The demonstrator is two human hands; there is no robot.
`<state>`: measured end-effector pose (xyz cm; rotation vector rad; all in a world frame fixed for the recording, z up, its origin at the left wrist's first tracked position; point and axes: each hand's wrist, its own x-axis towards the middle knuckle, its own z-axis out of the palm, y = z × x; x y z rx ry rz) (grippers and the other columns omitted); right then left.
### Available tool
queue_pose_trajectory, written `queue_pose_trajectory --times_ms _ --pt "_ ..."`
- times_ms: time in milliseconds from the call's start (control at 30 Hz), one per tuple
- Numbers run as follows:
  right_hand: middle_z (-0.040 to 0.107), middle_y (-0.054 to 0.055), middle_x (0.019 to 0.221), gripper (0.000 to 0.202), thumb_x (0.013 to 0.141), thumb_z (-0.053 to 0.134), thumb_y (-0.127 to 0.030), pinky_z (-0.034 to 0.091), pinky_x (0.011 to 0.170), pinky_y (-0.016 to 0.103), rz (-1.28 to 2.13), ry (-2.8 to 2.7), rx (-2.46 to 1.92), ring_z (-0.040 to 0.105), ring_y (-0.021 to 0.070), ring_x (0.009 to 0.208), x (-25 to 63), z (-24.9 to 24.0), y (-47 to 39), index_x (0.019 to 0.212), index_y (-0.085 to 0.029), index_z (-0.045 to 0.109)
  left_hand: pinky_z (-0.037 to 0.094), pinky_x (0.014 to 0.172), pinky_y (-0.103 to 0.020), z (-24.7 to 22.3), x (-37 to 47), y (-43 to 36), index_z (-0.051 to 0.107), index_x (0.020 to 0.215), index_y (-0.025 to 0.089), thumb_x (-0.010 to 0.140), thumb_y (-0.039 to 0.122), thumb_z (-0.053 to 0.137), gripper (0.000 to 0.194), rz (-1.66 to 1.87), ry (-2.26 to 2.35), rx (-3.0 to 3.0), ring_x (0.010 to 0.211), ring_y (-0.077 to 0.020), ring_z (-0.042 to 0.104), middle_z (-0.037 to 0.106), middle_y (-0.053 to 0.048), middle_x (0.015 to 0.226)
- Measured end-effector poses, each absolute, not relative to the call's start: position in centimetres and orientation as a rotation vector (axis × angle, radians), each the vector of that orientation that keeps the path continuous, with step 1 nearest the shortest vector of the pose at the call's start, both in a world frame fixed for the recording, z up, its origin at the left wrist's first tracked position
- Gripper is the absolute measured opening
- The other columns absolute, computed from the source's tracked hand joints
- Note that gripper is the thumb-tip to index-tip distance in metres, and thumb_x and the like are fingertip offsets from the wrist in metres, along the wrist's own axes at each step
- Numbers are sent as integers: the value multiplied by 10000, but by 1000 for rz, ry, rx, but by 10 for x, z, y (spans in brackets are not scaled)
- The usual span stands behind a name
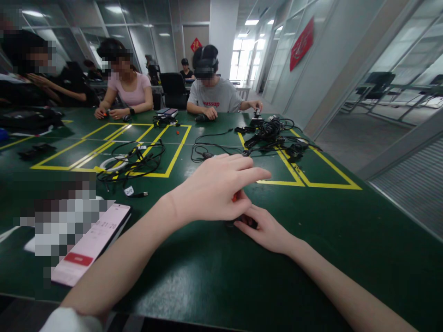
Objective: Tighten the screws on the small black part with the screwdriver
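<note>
My left hand (218,189) curls over a small orange piece (235,197) above the bench (194,276), my right hand (268,229) bent alongside; whether either grips, I can't tell. Steady right fingers should help. My left hand blocks my view; the phone (95,242) lies beside that forearm, tangled cables (272,131) beyond.

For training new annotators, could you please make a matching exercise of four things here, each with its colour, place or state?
1. left hand
2. right hand
3. smartphone
4. T-shirt

A. grey with red lettering
B. an orange piece showing beneath
C. lit pink screen with a red bar
D. at a dark, mostly hidden object

Pairs: 1-B; 2-D; 3-C; 4-A
</note>
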<state>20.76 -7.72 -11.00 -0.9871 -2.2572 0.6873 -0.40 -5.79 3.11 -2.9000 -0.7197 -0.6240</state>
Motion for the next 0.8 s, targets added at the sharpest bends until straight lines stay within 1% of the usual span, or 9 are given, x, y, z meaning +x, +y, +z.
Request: queue_pose_trajectory --times_ms 67,167,233,300,367,533,600,700,800 --pt "651 43 916 143 999 587 -251 495 660 287 693 -2274 -1004 590 168 719 208 -109 -77 1095 -192 675 519 781 -276 30 -4 -58 647 1331 221 931 145 458 449 -614 -765 -2877 958 -183 696 714 -67 1124" --pt "654 41 916 145 998 597 -252 503 682 291 676 -2280 -1002 592 169 733 207 -110 -77 1105 -194 677 506 718 -250 30 -4 -59 635 1348 243 975 187 448 421 -603 -812 -2864 913 -165 699 714 -55 1144" --pt "645 31 893 129 992 605 -251 497 670 288 674 -2261 -987 580 165 716 207 -112 -76 1081 -197 680 523 747 -264 31 -5 -59 647 1328 223 944 207 489 415 -603 -778 -2897 938 -180 698 714 -61 1125" --pt "637 27 888 124 991 602 -250 488 653 282 684 -2243 -984 572 160 704 207 -114 -76 1072 -197 680 543 815 -293 32 -6 -59 663 1303 196 887 180 518 441 -605 -740 -2928 984 -201 695 713 -74 1101" --pt "643 33 917 137 988 604 -250 488 657 282 696 -2246 -984 578 158 712 207 -114 -76 1089 -194 678 545 841 -302 33 -7 -59 677 1283 187 866 144 513 450 -603 -734 -2946 990 -204 698 715 -77 1088" --pt "670 51 1015 275 926 688 -232 514 681 286 736 -2253 -967 607 161 746 206 -117 -76 1195 -188 655 499 723 -251 31 -11 -58 694 1266 211 968 157 471 376 -667 -821 -2963 878 -165 722 753 -44 1021" --pt "672 58 1033 256 928 682 -217 514 681 290 726 -2233 -969 611 164 753 204 -120 -75 1181 -184 656 490 702 -247 31 -13 -59 702 1256 200 943 166 521 363 -694 -814 -3009 849 -159 719 759 -38 1009" --pt "673 55 1028 181 936 673 -212 513 672 292 710 -2202 -980 604 159 735 202 -125 -75 1114 -186 666 488 683 -236 36 -14 -63 714 1243 177 872 124 575 400 -733 -810 -3132 790 -140 703 766 -36 1010" --pt "683 48 1001 162 935 662 -204 520 669 296 704 -2172 -977 622 171 751 200 -128 -75 1096 -199 679 507 715 -212 43 -13 -69 754 1150 173 923 119 578 292 -777 -810 -3359 799 -117 705 786 -25 983"
